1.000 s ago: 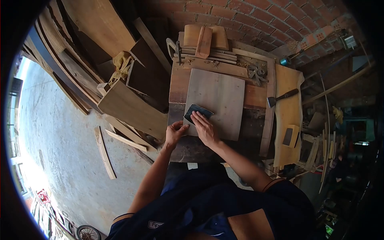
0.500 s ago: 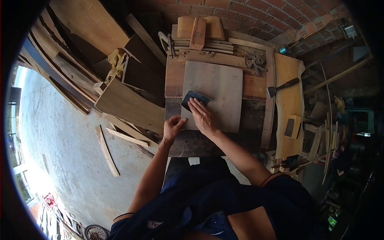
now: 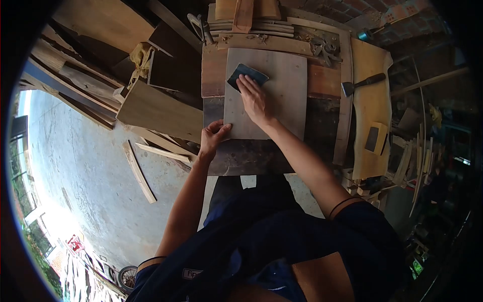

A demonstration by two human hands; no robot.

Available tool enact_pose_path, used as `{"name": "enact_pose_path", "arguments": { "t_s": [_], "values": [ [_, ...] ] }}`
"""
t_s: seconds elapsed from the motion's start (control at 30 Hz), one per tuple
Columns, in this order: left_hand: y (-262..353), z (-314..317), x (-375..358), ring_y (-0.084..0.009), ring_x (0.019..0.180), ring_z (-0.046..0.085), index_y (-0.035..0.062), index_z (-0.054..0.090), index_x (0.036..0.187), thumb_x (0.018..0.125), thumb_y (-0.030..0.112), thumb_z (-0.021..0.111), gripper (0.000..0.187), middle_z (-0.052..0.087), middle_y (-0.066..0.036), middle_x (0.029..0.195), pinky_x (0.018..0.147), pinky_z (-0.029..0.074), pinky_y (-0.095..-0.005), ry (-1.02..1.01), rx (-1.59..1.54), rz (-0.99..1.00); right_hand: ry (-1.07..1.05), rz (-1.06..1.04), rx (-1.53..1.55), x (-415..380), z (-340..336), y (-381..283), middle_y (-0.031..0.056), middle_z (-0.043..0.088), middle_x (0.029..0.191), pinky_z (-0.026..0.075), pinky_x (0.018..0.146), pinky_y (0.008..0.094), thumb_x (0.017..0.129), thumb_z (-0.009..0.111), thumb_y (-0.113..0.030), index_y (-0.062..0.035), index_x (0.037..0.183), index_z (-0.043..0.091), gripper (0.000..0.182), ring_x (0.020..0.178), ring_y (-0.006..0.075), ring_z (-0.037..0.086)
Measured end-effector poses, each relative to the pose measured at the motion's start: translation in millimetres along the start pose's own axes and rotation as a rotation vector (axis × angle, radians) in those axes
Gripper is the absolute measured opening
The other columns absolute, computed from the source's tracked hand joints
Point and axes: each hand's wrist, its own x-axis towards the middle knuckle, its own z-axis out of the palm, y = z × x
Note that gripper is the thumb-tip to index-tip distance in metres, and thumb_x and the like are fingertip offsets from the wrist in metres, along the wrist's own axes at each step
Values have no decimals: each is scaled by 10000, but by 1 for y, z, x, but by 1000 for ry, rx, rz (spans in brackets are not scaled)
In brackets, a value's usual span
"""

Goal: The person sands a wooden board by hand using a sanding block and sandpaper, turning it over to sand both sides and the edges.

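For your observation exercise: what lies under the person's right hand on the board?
A dark sheet of sandpaper lies under the right hand, flat on the wooden board. The part beneath the fingers is hidden.

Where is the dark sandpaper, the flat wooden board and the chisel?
sandpaper (image 3: 242, 72), head view, its bare far corner.
wooden board (image 3: 287, 85), head view, bare right side.
chisel (image 3: 363, 84), head view, its dark handle.
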Motion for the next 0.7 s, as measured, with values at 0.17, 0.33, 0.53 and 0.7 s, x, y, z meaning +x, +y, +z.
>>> {"name": "enact_pose_path", "arguments": {
  "t_s": [0.17, 0.33, 0.53, 0.7],
  "values": [
    [-2, 1, 3, -93, 861, 665, 3, 728, 1101, 882, 194, 803, 300, 742, -36, 952, 815, 525, -254, 13, 38, 21, -246, -22, 28, -101, -46, -36, 148, 561, 1455, 427, 1143, 399, 949, 545, -27, 2, 1344, 604, 399, 1379, 290, 509],
    [1, 2, 1, -87, 879, 661, 8, 731, 1085, 884, 192, 802, 281, 741, -23, 965, 842, 521, -258, 15, 28, 10, -43, 74, -55, 20, -30, 48, 186, 587, 1408, 430, 1130, 406, 984, 527, -71, 24, 1305, 608, 344, 1343, 327, 530],
    [0, -1, 2, -82, 914, 658, 31, 727, 1115, 911, 206, 775, 273, 737, -13, 995, 870, 520, -261, -28, 13, 20, -3, 117, -95, 4, -38, 55, 189, 577, 1417, 441, 1108, 425, 977, 540, -62, 28, 1303, 607, 345, 1346, 345, 518],
    [-3, -3, 2, -87, 920, 662, 33, 726, 1126, 912, 202, 777, 277, 739, -14, 1000, 869, 523, -262, -18, 52, 30, -148, 110, -104, -142, -91, -9, 116, 554, 1470, 430, 1138, 427, 930, 612, -24, -10, 1349, 604, 420, 1365, 283, 520]
  ]
}}
